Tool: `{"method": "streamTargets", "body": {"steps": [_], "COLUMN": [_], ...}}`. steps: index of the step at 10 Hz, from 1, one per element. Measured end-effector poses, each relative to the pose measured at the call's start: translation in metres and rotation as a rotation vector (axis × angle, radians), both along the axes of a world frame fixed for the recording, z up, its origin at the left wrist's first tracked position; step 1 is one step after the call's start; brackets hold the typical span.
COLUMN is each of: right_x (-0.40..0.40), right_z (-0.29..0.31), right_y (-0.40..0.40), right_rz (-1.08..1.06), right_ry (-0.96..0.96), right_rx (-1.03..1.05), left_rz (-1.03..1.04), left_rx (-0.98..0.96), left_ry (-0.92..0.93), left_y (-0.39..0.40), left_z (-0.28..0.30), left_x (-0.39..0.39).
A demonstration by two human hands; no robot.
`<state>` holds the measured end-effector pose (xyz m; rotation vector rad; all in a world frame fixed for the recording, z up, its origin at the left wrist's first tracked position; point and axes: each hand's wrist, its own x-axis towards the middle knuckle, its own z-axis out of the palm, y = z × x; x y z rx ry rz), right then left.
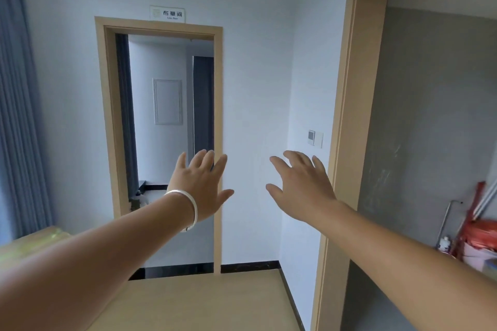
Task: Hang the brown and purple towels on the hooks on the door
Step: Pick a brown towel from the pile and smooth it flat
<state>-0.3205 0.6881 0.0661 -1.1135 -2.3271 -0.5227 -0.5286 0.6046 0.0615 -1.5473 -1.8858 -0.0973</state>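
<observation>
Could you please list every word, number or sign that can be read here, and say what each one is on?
"布草间": dark characters on the white sign above the door frame straight ahead.
Small line under those characters: too blurred to read.
Wall control panel beside the right doorway: no legible text.
Bottle at lower right: label unreadable.

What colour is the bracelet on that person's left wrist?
Silver, a shiny metal bangle around the left wrist; the head view, the only one, shows it clearly.
</observation>
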Motion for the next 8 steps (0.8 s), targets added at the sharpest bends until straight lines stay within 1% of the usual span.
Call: {"method": "streamTargets", "body": {"steps": [2,4,6,8], "right_x": [-0.032,-0.068,-0.112,-0.186], "right_z": [-0.006,0.0,-0.009,-0.019], "right_y": [0.116,0.234,0.325,0.398], "right_rz": [0.011,0.055,0.071,0.102], "right_ry": [0.009,0.015,-0.012,-0.046], "right_rx": [0.017,0.027,-0.006,-0.011], "left_rz": [0.024,0.08,0.103,0.111], "left_rx": [0.003,0.003,-0.028,-0.025], "left_ry": [0.005,0.001,-0.009,-0.032], "left_y": [0.105,0.211,0.294,0.365], "left_z": [-0.007,0.001,-0.009,-0.018], "left_x": [-0.033,-0.062,-0.101,-0.172]}}
